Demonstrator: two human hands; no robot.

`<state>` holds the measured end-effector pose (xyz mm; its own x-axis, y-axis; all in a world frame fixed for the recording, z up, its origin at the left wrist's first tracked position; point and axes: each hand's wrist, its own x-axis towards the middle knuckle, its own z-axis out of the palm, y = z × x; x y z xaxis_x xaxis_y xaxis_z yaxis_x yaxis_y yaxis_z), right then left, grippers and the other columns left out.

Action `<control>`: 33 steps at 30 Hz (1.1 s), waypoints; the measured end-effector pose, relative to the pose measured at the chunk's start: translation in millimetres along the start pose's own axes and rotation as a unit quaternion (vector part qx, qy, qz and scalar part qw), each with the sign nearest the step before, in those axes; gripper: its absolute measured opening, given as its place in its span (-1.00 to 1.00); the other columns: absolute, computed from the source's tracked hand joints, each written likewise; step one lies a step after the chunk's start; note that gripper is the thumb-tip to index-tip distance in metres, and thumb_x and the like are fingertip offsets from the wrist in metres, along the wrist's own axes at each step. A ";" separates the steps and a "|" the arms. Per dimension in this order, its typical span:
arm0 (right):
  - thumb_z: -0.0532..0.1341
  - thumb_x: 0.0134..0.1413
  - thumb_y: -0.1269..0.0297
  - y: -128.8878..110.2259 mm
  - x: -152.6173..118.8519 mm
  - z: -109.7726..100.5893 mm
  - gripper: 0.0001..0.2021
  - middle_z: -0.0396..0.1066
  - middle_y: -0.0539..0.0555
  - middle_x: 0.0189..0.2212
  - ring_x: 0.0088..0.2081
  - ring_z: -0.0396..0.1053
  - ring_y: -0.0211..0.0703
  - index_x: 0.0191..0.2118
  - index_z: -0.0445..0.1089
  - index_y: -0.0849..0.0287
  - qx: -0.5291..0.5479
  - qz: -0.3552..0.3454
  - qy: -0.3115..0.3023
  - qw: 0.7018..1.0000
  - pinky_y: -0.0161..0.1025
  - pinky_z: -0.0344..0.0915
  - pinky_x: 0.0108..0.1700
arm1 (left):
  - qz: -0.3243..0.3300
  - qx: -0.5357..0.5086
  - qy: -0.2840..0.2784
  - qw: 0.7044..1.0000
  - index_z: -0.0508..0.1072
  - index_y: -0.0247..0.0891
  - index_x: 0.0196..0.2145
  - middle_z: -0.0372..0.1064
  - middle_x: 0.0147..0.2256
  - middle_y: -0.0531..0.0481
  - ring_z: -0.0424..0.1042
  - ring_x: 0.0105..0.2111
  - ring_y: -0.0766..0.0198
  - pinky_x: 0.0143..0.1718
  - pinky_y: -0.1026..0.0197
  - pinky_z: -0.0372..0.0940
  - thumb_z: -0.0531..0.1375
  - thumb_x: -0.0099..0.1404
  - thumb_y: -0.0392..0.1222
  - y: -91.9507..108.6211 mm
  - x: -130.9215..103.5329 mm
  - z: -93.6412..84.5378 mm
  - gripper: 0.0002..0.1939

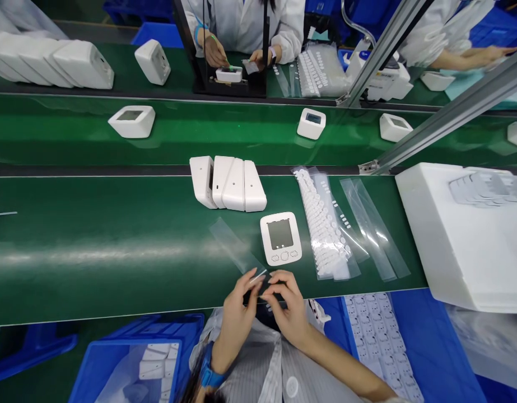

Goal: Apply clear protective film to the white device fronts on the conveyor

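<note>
A: What is the left hand (pixel 239 307) doing?
B: Its thumb and fingers pinch the near end of a clear strip (pixel 233 240), which stretches away toward eleven o'clock over the green worktop (pixel 94 240).

A: And the right hand (pixel 290 310)?
B: It's just beside the left, thumb and fingers bent together at the strip's near end. Whether it grips anything, I cannot tell; the fingers hide that.

A: Taking the hands as the centre, what lies nearest?
B: A white device (pixel 282 254) at one o'clock, lying flat with its grey screen up, apart from the fingertips.

A: Beyond that?
B: Between eleven and twelve, a row of white housings (pixel 233 184) leans together. Between one and two are clear sleeves with white round pieces (pixel 321 224); at two, loose film strips (pixel 373 229). A big white block (pixel 451 246) stands between two and three.

A: Anything lower down?
B: A blue crate (pixel 84 372) at eight o'clock, white parts inside.

A: And far off?
B: At twelve, across the green belt (pixel 224 123), a co-worker's hand (pixel 216 53) works over a small white unit (pixel 229 74).
</note>
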<state>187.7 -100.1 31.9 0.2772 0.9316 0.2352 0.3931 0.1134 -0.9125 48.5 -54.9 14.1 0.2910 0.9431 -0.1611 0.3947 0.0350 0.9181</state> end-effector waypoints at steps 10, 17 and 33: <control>0.24 0.17 0.12 42.4 52.8 -67.3 -0.80 0.31 0.18 0.00 0.00 0.41 0.01 -0.35 0.46 0.13 -0.022 0.215 0.027 0.976 0.04 0.38 0.08 | 0.001 0.074 -0.018 0.997 0.23 -0.25 0.18 0.44 -0.04 -0.20 0.47 -0.32 0.23 -0.36 0.17 0.43 0.04 0.42 -0.12 13.5 37.5 7.5 -0.58; 0.26 0.11 0.05 41.1 59.3 -66.1 -0.76 0.32 0.16 -0.07 -0.09 0.41 -0.05 -0.37 0.46 0.14 -0.008 0.245 0.015 0.969 -0.11 0.49 -0.11 | 0.059 0.144 0.023 0.988 0.18 -0.31 0.21 0.33 -0.05 -0.25 0.40 -0.05 -0.01 -0.11 -0.03 0.39 0.14 0.37 -0.01 28.3 54.5 30.0 -0.45; 0.27 0.10 0.08 34.2 64.0 -63.9 -0.77 0.35 0.18 -0.10 -0.12 0.43 -0.01 -0.41 0.47 0.14 -0.034 0.226 0.019 0.973 -0.16 0.51 -0.34 | 0.080 0.152 0.084 0.982 -0.15 -0.27 0.36 0.07 0.22 -0.39 0.11 0.24 -0.23 0.15 -0.27 0.13 0.20 0.31 -0.01 32.2 61.8 60.3 -0.16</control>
<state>274.9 -58.8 37.2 0.4671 0.8674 -0.1713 0.2808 -0.3293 -0.9015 131.7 -15.4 11.9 0.2328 0.9706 0.0609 0.6051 -0.1936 0.7723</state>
